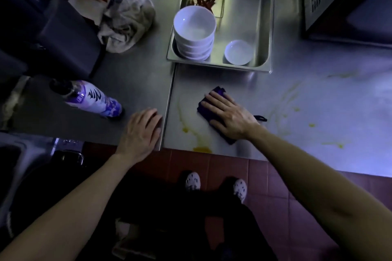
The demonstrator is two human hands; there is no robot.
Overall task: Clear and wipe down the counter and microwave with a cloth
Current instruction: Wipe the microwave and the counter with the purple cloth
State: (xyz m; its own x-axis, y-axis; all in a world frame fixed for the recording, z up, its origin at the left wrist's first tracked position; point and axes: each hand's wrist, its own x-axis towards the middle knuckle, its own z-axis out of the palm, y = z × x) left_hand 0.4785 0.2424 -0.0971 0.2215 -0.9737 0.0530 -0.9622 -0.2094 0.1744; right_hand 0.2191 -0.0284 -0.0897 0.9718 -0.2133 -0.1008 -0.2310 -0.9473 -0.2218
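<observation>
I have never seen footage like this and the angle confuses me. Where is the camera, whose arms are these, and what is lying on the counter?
There is no machine here. The single picture comes from a camera worn on a person's head, looking down, so the arms and feet are their own. The right hand presses flat on a dark cloth on the steel counter, which has yellow smears. The left hand rests on the counter edge and holds nothing. Behind them, a metal tray holds stacked white bowls, a small dish and what look like red chillies. A bottle and a crumpled rag are on the left, and the microwave is at top right.
</observation>
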